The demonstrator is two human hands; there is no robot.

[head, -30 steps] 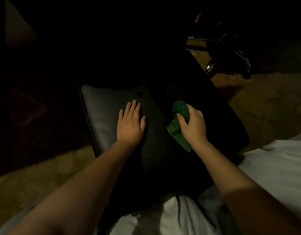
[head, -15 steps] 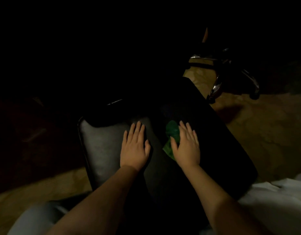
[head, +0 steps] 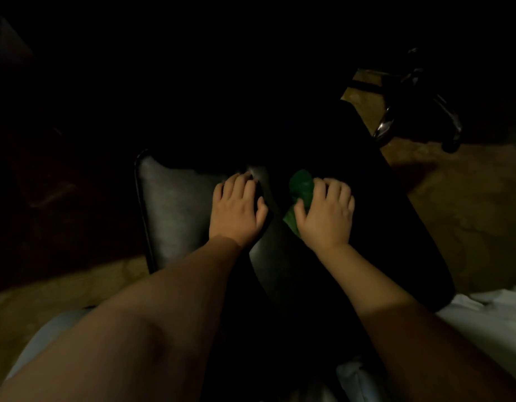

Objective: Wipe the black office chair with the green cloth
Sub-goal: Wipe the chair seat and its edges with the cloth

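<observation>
The black office chair (head: 175, 204) lies tipped in front of me, its padded surface faintly lit on the left and nearly black on the right. My left hand (head: 236, 207) rests on the padding, its fingertips bent over a raised fold of the chair. My right hand (head: 327, 213) presses the crumpled green cloth (head: 301, 185) against the dark part of the chair, fingers curled over it. The cloth sticks out past my fingers and beside my thumb; the rest is hidden under my palm.
The chair's chrome base (head: 384, 126) and a caster (head: 451, 142) stick up at the upper right. A tan patterned floor (head: 454, 216) lies around the chair. White fabric (head: 483, 317) lies at the lower right. The upper part of the view is too dark to read.
Both hands slid farther up the chair. My flat fingers have curled: the left ones over a fold, the right ones bunching the cloth.
</observation>
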